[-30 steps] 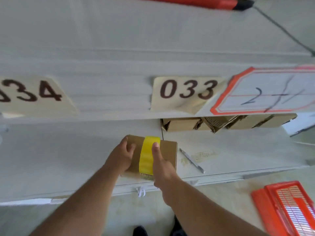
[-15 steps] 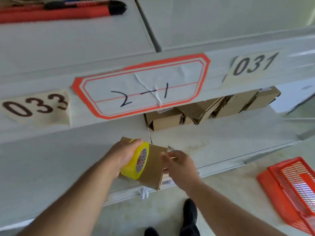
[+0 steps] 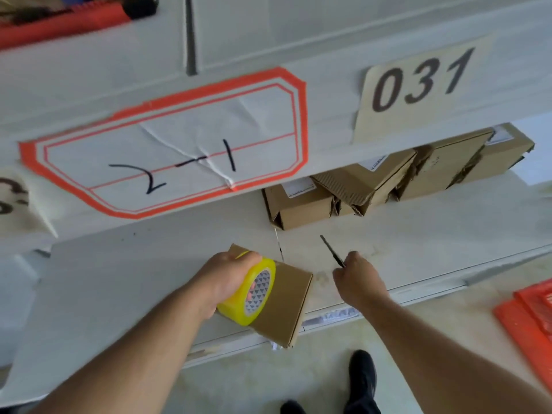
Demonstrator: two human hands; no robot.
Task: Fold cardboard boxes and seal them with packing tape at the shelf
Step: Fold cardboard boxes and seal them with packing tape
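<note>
Right hand (image 3: 357, 279) now off the box (image 3: 283, 306), fingers around a thin blade (image 3: 332, 251); left hand (image 3: 227, 279) gripping the tape roll (image 3: 251, 294).

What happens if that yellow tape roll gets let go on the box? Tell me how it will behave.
The tape roll stands on its edge on the box, held by the left hand, so it would probably roll or topple flat. The box overhangs the shelf edge, so the roll could drop to the floor. Its thick winding suggests some weight.
</note>
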